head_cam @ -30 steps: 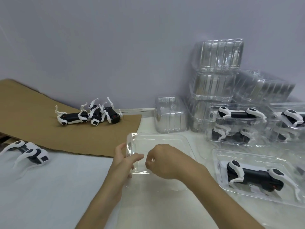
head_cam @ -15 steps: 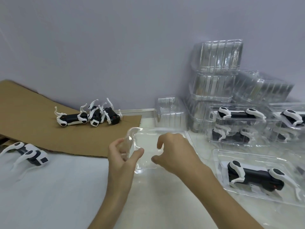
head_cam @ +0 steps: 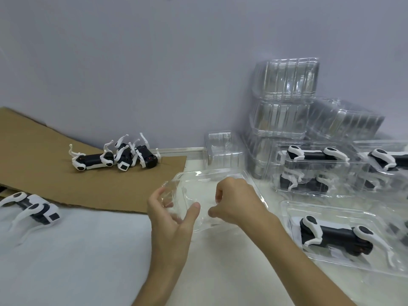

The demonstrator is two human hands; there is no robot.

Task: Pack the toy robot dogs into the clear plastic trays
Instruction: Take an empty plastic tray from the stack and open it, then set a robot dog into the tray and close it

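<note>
Left hand point(head_cam: 171, 219): thumb and fingers curled round the left end of the empty tray point(head_cam: 209, 173), middle of the desk point(head_cam: 66, 261).
Right hand point(head_cam: 239, 203): apparently pinching the tray's near wall.
Loose dogs point(head_cam: 114, 154): on cardboard point(head_cam: 44, 151), back-left corner.
Risk: the squeezed thin plastic may buckle or crack.

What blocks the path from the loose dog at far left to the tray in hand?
Nothing visible. Only white table cover lies between the black-and-white toy robot dog and the empty clear plastic tray held by the left hand and right hand.
</note>
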